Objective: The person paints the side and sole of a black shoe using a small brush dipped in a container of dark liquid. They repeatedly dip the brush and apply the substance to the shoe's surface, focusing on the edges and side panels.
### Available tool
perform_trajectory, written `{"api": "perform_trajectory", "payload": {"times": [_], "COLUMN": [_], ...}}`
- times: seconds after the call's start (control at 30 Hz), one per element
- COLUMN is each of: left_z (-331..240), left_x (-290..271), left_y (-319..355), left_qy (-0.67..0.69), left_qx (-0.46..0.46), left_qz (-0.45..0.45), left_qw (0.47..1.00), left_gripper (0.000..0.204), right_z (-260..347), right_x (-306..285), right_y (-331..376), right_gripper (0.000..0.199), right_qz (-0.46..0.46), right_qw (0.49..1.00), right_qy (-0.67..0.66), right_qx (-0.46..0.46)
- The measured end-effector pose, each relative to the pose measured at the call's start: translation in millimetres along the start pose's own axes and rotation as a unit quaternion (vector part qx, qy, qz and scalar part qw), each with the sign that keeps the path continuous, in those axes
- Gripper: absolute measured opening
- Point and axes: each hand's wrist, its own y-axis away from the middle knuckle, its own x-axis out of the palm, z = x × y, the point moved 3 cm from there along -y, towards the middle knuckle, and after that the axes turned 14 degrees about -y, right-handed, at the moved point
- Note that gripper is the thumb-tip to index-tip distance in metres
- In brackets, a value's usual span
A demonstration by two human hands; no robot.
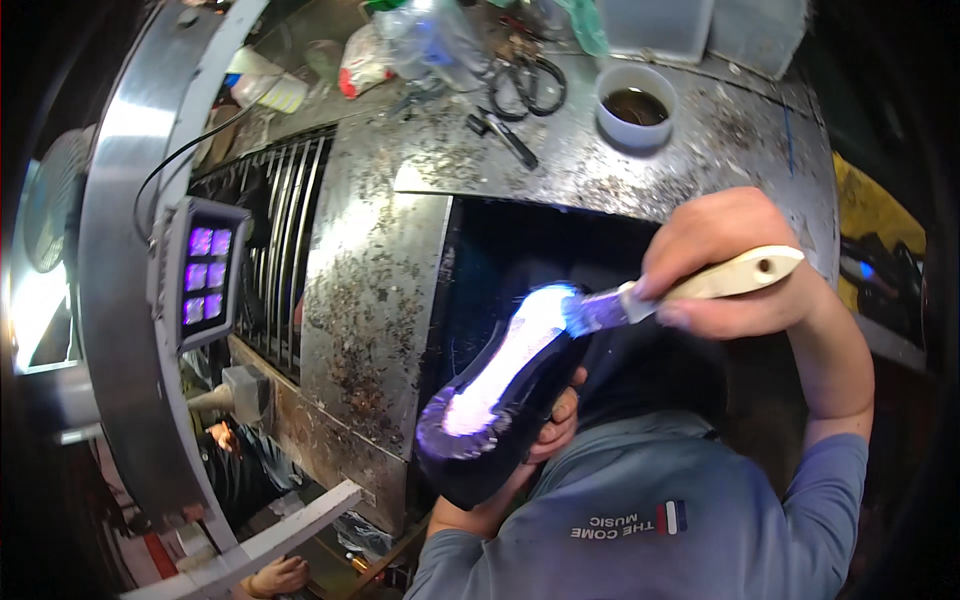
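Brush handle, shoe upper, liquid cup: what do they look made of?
Brush handle: probably wood, smooth; pale cream, holed end. Shoe upper: leather or synthetic, can't tell; dark, puckered toe edge. Cup: likely plastic, smooth; whitish, translucent-looking wall.

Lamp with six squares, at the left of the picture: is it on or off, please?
On: all six squares of the lamp glow bright purple inside its grey frame.

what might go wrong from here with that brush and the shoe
The bristles of the brush meet the end of the shoe's glowing sole, close to its dark side, so the right hand might smear that side.
The left hand seems the shoe's only support, so it could twist under brush pressure.
The open cup of dark liquid might spill if bumped.
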Motion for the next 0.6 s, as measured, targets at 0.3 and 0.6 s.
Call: {"api": "perform_trajectory", "payload": {"times": [0.3,0.6], "left_z": [-142,-319], "left_x": [91,136], "left_y": [84,119], "left_qy": [-0.615,-0.789], "left_qx": [0.022,0.025], "left_qz": [-0.416,-0.576], "left_qw": [0.669,0.213], "left_gripper": [0.067,0.082], "right_z": [-1,-10], "right_x": [-9,-14], "right_y": [18,28], "right_gripper": [0.022,0.022], "right_qz": [-0.063,-0.106], "right_qw": [0.996,0.988], "right_qy": [0.025,0.038], "right_qx": [0.051,0.107]}}
